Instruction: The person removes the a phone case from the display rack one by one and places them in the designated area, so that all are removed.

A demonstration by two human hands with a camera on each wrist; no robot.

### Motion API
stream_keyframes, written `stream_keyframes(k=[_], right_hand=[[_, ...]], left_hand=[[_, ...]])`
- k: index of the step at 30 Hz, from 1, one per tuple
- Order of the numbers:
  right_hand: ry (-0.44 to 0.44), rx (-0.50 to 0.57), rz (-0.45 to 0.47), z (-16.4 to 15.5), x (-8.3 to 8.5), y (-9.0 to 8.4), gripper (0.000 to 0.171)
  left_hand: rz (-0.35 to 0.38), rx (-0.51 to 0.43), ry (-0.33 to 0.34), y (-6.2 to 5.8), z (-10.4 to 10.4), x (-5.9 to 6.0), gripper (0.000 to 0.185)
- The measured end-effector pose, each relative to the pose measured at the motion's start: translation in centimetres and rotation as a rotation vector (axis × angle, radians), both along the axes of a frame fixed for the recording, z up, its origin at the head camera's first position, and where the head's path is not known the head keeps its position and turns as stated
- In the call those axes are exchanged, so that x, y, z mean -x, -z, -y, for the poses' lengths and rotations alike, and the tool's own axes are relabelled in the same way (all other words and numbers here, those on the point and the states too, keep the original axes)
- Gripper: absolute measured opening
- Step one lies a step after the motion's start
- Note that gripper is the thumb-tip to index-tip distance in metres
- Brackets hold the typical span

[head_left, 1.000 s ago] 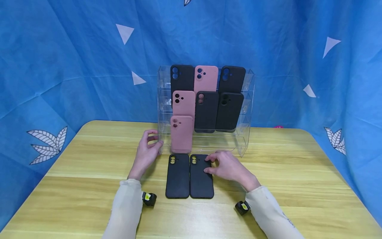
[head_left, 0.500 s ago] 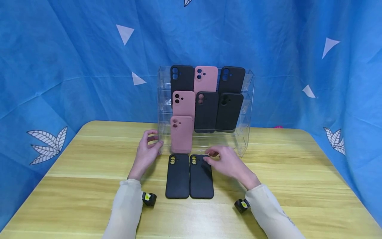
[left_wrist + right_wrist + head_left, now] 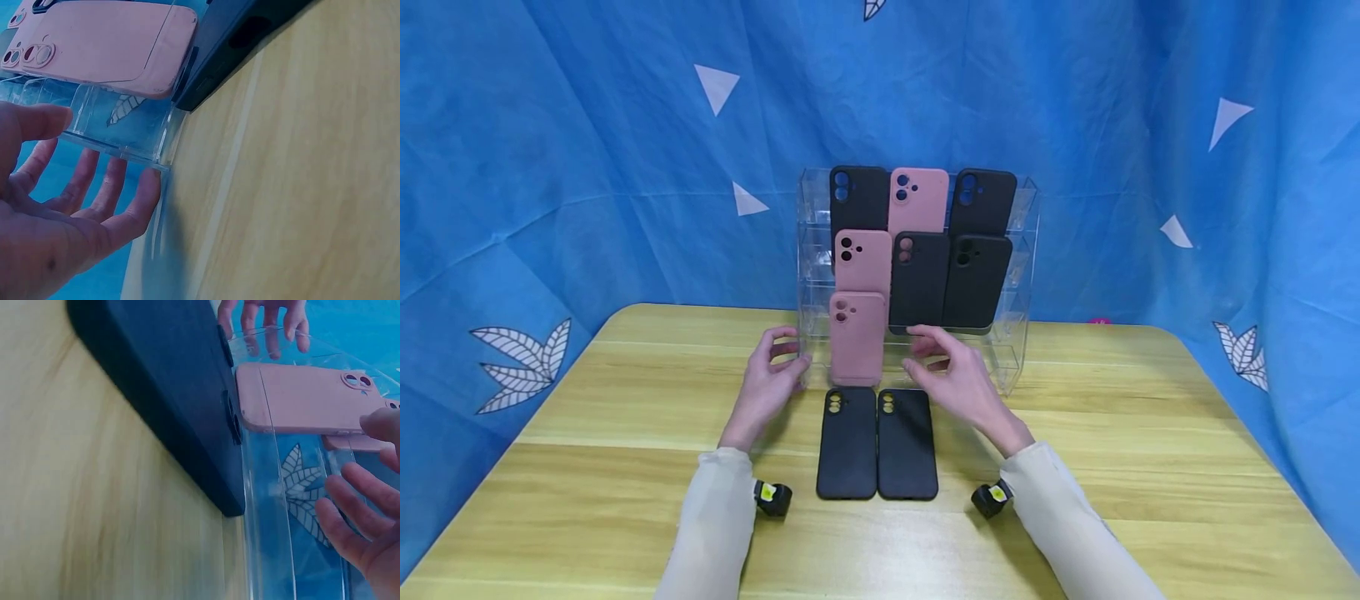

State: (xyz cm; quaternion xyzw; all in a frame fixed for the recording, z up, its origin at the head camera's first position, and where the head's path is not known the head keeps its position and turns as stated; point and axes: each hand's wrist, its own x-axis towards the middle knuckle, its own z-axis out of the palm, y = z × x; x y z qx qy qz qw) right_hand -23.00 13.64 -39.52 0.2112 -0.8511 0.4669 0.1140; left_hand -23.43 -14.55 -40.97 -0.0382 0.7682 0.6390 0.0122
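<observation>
Resting against the lower left corner of the clear acrylic rack (image 3: 1024,250), left hand (image 3: 769,385) has relaxed, spread fingers and holds nothing. Right hand (image 3: 957,382) hovers empty, fingers loosely parted, before the rack's bottom tier. Two black phone cases (image 3: 877,443) lie flat, side by side on the worktop (image 3: 587,467), just below the hands.

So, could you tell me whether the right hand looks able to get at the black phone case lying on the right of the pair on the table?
Probably yes: the right hand hovers empty just above the right black phone case, with nothing between them.
</observation>
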Motion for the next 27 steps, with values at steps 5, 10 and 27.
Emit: stream_keyframes(k=[5,10,27], right_hand=[[0.011,0.062,0.019,0.5,0.6,0.1,0.047],[0.005,0.094,0.061,1.1,1.0,0.2,0.048],[-0.004,0.196,0.110,2.6,1.9,0.9,0.044]], left_hand=[[0.013,-0.004,0.009,-0.2,0.1,0.1,0.045],[0.020,-0.020,0.023,-0.3,0.2,0.0,0.047],[0.001,-0.004,0.021,0.0,0.6,-0.1,0.046]])
